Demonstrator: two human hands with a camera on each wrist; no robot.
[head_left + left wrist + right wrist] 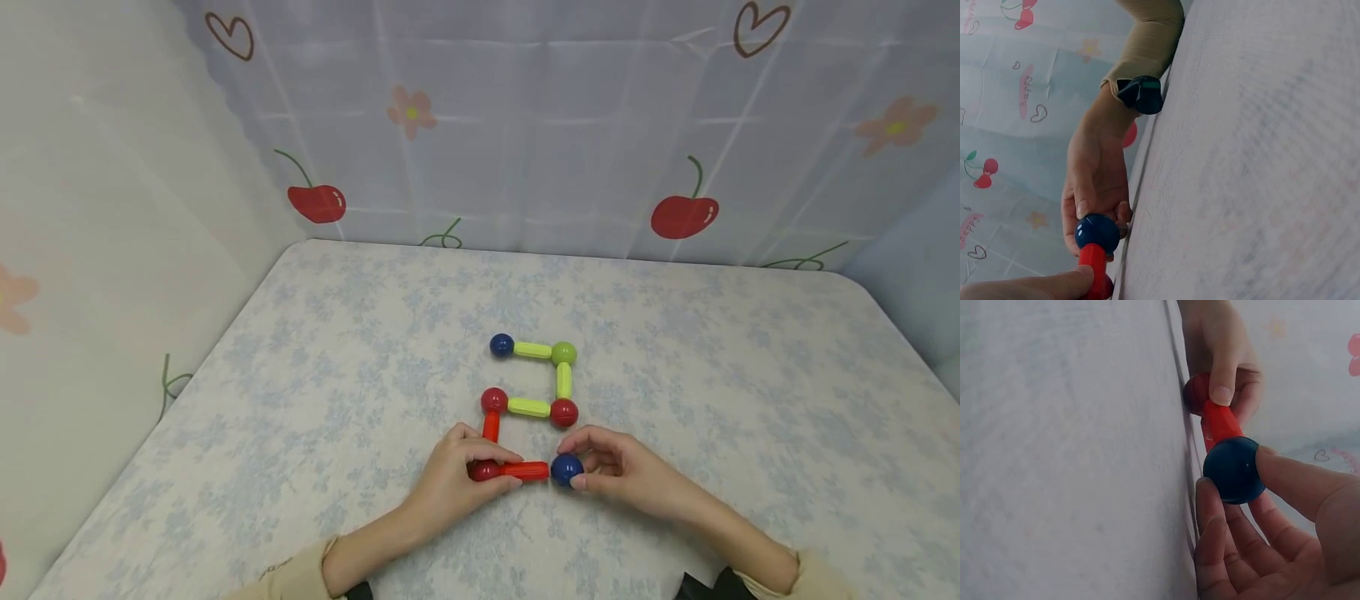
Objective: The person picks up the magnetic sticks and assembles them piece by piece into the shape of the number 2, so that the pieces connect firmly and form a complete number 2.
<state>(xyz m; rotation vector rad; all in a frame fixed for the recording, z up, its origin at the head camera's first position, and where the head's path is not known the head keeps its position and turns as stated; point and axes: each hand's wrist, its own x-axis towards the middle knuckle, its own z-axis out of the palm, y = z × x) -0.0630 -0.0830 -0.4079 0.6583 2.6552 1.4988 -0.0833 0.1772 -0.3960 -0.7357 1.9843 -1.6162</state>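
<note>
My left hand (452, 473) pinches a red stick (531, 471) between thumb and fingers, beside the red ball (486, 471) at its left end. At the stick's other end, my right hand (626, 473) holds a blue ball (566, 470) between thumb and fingertips. In the right wrist view the blue ball (1234, 470) overlaps the end of the red stick (1222, 422). A second red stick (491, 427), partly hidden by the left fingers, runs up to another red ball (494, 400).
From that upper red ball, a yellow-green stick (528, 407) leads right to a third red ball (564, 412). Above it, an upright yellow-green stick (564, 380), a green ball (564, 353), another yellow-green stick (532, 351) and a blue ball (502, 345) continue the chain on the patterned tablecloth (360, 333).
</note>
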